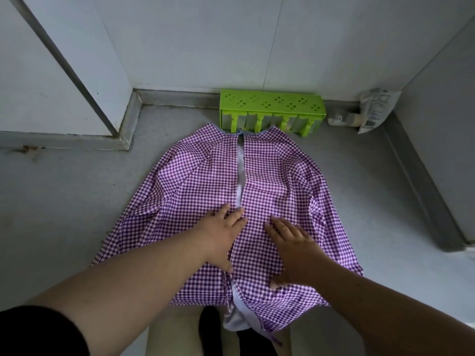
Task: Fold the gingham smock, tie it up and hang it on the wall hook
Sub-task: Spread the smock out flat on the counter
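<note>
Here, the gingham smock [205, 181] lies spread flat on the grey floor [64, 201], with its back slit running down the middle. The left hand [221, 235] rests flat on the cloth, fingers spread, just left of the slit. The right hand [290, 247] lies flat too, fingers spread, just right of the slit. The two hands are near each other but not touching. Past the fingertips, the smock's neck edge touches a green rack [272, 109] that stands by the wall [205, 39]. Out to the left of the left hand the floor is bare up to the wall's edge. Right of the right hand, bare floor runs to the side wall. The smock's bottom edge hangs close to the person's legs.
</note>
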A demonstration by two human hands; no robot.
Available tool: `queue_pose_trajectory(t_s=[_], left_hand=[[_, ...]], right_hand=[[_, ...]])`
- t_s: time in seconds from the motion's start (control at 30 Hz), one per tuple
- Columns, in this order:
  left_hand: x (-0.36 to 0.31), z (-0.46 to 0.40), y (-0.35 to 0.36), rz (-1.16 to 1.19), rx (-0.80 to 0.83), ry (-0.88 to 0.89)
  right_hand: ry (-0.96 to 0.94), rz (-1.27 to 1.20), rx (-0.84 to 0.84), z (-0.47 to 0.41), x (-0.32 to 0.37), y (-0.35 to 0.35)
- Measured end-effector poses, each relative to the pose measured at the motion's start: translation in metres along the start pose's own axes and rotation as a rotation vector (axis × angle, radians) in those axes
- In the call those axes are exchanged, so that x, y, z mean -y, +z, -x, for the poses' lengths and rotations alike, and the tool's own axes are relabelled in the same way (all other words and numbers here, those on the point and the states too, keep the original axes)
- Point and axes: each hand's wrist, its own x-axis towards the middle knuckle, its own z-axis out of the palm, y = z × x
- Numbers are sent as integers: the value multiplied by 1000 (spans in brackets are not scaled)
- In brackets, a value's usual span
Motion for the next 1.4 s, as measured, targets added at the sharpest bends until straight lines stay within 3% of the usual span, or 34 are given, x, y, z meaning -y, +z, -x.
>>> queue_pose_trajectory(t_s=[0.13,0.23,0.37,0.5,0.6,0.7,0.8,0.87,1.03,1.27,1.4], left_hand=[[8,7,-3,0,13,52],[18,17,-5,179,-26,79],[39,32,-9,341,-146,4],[65,54,-9,347,-273,-87],[91,67,5,374,-404,-228],[114,79,21,535,-466,-517],[133,90,35,838,-321,-804],[147,94,51,1006,-224,-900],[155,98,61,976,3,-837],[153,101,38,1756,-222,-811],[156,104,38,1861,-225,-796]], right_hand=[[57,53,58,-2,-18,-14],[83,22,7,-11,-3,-29],[69,-172,-147,-38,37,-49],[126,-245,-94,-76,70,-59],[214,-158,8,-103,87,-63],[249,-119,82,-110,97,-68],[238,-95,99,-112,97,-73],[241,-111,114,-114,97,-78],[254,-66,155,-119,101,-87],[219,-37,144,-124,97,-90],[213,-19,133,-124,97,-92]])
